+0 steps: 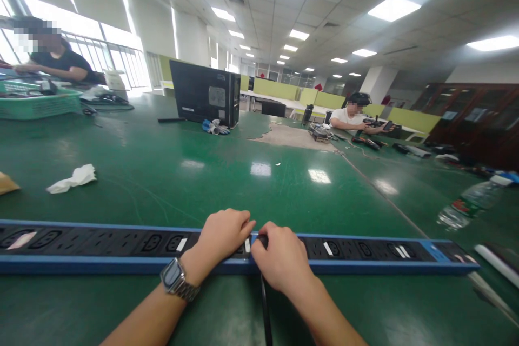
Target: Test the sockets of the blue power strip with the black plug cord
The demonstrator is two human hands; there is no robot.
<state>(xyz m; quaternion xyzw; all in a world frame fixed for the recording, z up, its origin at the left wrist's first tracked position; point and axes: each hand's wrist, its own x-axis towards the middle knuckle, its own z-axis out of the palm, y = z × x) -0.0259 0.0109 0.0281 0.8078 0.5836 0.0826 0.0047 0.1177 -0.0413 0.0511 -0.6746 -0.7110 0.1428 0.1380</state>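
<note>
A long power strip (227, 266) with a blue frame and black sockets lies across the green table in front of me. My left hand (225, 235), with a metal watch (174, 277) on its wrist, is closed over the strip's middle, its fingertips partly hidden. Right beside it, my right hand (281, 254) is closed around a black plug (263, 240) at a socket just right of the middle. A black cable (265, 308) runs from under that hand toward me. How deep the plug sits is hidden by my fingers. White stickers mark several sockets.
Crumpled tissue (75, 178) lies to the left, a plastic bottle (472, 203) to the right. Farther back are a black computer case (205, 92), gloves (216, 127) and a green basket (36, 105). One person (60, 59) sits at left, another (351, 117) at right.
</note>
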